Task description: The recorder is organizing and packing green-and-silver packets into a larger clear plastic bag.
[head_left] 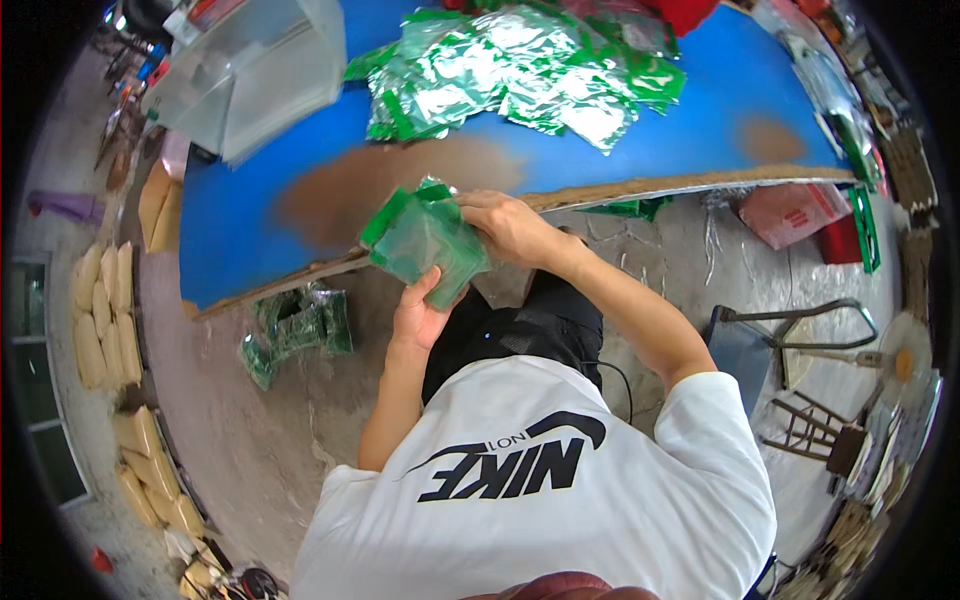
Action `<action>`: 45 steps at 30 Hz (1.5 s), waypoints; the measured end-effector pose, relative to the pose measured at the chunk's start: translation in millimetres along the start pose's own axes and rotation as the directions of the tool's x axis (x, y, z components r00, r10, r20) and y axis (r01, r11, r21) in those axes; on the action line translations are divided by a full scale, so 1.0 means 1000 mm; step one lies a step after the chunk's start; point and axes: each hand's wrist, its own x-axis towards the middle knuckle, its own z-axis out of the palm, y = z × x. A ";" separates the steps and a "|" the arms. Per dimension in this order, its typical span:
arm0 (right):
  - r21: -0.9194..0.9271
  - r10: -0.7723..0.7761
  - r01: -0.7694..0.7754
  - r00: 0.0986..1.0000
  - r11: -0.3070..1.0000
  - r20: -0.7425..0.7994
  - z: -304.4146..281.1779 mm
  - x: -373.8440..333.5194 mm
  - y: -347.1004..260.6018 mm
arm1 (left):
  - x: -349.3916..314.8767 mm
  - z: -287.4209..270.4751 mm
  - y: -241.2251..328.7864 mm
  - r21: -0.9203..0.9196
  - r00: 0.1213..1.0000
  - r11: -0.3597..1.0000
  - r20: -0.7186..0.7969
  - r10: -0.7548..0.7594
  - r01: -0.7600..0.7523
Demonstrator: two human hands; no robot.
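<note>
A small stack of green, partly see-through plastic bags [420, 240] is held over the near edge of the blue table. My left hand [422, 315] grips the lower edge of the stack, thumb on top and the other fingers underneath. At the upper right side of the bags, my right hand [508, 226] has its fingers bent and closed against the edge; its fingertips are partly hidden, though they appear to pinch the bags. Further back on the table lies a broad heap of shiny green and silver plastic bags [500, 75].
The blue table [225, 235] has worn brown patches and a rough front edge. A clear plastic bin [255, 85] stands at its left end. Bundles of green bags [305, 330] lie on the floor at left. A metal-framed chair [745, 350] and a wooden stool [815, 430] are at right.
</note>
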 end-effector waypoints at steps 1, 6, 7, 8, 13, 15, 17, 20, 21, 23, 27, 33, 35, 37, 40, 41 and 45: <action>0.115 0.175 -0.171 0.984 0.979 -0.022 -0.013 0.004 0.000 | -0.002 0.008 -0.001 -0.018 1.000 1.000 0.016 0.000 0.000; -0.491 0.532 -0.710 0.704 0.505 -0.471 -0.057 -0.036 0.063 | -0.005 0.023 0.000 -0.107 0.994 0.991 0.088 -0.068 0.078; -0.541 0.633 -0.715 0.677 0.443 -0.376 -0.056 -0.047 0.062 | -0.005 0.017 0.000 -0.078 0.996 0.995 0.067 -0.052 0.057; -0.544 0.590 -0.646 0.747 0.536 -0.306 -0.050 -0.048 0.049 | -0.001 0.014 0.001 -0.051 0.999 0.998 0.045 -0.030 0.032; 0.157 0.168 -0.179 0.983 0.971 0.080 -0.040 -0.034 -0.013 | 0.012 0.026 -0.006 0.026 0.997 0.999 0.065 -0.034 0.033; 0.116 0.344 -0.330 0.931 0.937 -0.126 -0.048 -0.025 0.027 | 0.012 0.034 -0.006 0.069 0.997 0.997 0.055 -0.045 0.042; -0.018 0.466 -0.543 0.737 0.839 -0.490 -0.079 -0.008 0.076 | 0.009 0.037 -0.007 0.031 0.996 0.999 0.072 -0.047 0.045; -0.344 0.603 -0.665 0.747 0.663 -0.281 -0.096 -0.035 0.141 | 0.006 0.033 -0.011 -0.047 0.994 0.997 0.096 -0.055 0.060; -0.520 0.514 -0.558 0.822 0.647 -0.243 -0.081 -0.039 0.136 | 0.002 0.032 -0.009 -0.090 0.995 0.994 0.085 -0.054 0.061; -0.480 0.492 -0.468 0.866 0.742 -0.084 -0.065 -0.024 0.091 | -0.002 0.014 -0.009 -0.131 0.999 0.991 0.037 -0.023 0.028; -0.375 0.223 -0.274 0.959 0.886 -0.175 -0.042 -0.030 0.022 | -0.003 0.009 -0.013 -0.264 0.992 0.964 0.126 -0.010 0.043; 0.077 0.167 -0.183 0.969 0.980 0.180 -0.039 -0.003 0.009 | -0.001 0.022 -0.004 -0.149 0.997 0.985 -0.001 0.081 -0.081; 0.094 0.429 -0.420 0.861 0.903 -0.272 -0.047 0.019 0.053 | -0.002 0.021 -0.004 -0.155 0.998 0.986 0.032 0.061 -0.055; -0.316 0.267 -0.381 0.898 0.869 -0.349 -0.053 0.010 0.109 | 0.002 0.025 -0.009 -0.157 0.997 0.988 0.077 0.028 -0.016; -0.480 0.255 -0.361 0.928 0.800 -0.272 -0.032 0.012 0.092 | 0.001 0.023 -0.012 -0.209 0.997 0.977 0.055 0.045 -0.033; -0.464 0.391 -0.420 0.906 0.780 -0.163 -0.032 0.022 0.063 | -0.002 0.021 -0.009 -0.218 0.997 0.975 0.042 0.063 -0.053; -0.397 0.504 -0.481 0.862 0.782 -0.052 -0.042 0.027 0.033 | -0.004 0.015 -0.008 -0.303 0.993 0.950 0.066 0.100 -0.075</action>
